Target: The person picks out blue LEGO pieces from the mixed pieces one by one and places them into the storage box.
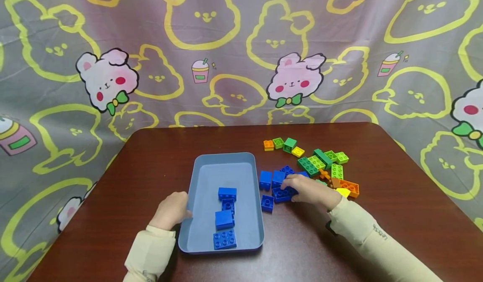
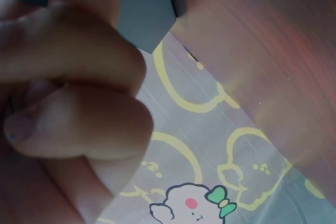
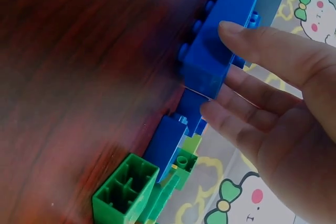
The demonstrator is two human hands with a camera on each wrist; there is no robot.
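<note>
My left hand (image 1: 171, 210) grips the left rim of a blue-grey tray (image 1: 249, 160), its thumb over the inner side. Curled fingers (image 2: 79, 114) fill the left wrist view beside a corner of the tray. Several blue bricks lie in the tray, among them a six-stud brick (image 1: 224, 239). To the tray's right, my right hand (image 1: 307, 188) pinches a long blue brick (image 3: 215, 45), thumb across its near side and index finger partly hidden behind it. More blue bricks lie around that hand, including an upright one (image 1: 265, 180) and a small square one (image 1: 267, 203).
Green bricks (image 1: 307, 165), an orange brick (image 1: 351, 187) and yellow bricks (image 1: 298, 152) are scattered right of and behind the right hand. A green hollow brick (image 3: 126, 187) stands close to it. Beyond the brown table (image 1: 166, 143) hangs a patterned curtain (image 1: 234, 30).
</note>
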